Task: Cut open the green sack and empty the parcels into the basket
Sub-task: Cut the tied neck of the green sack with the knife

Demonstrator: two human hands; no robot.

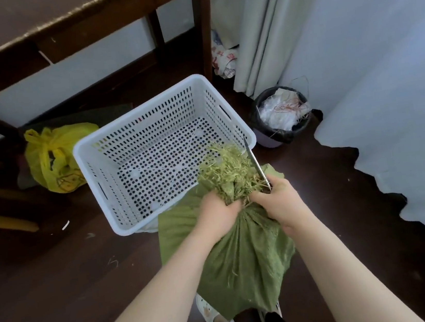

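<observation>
The green woven sack (243,259) stands on the floor in front of me, its frayed, bunched neck (223,170) leaning over the near corner of the white perforated basket (132,133). My left hand (217,214) grips the gathered neck from the left. My right hand (278,200) is at the neck's right side and holds a pair of scissors (256,163), blades pointing away from me along the frayed top. The basket's floor shows no parcels. The sack's contents are hidden.
A dark wooden table (52,22) stands behind the basket. A yellow plastic bag (54,157) lies to its left. A black-lined waste bin (282,115) sits right of it, by a pale curtain (256,28). My shoes (215,317) show under the sack.
</observation>
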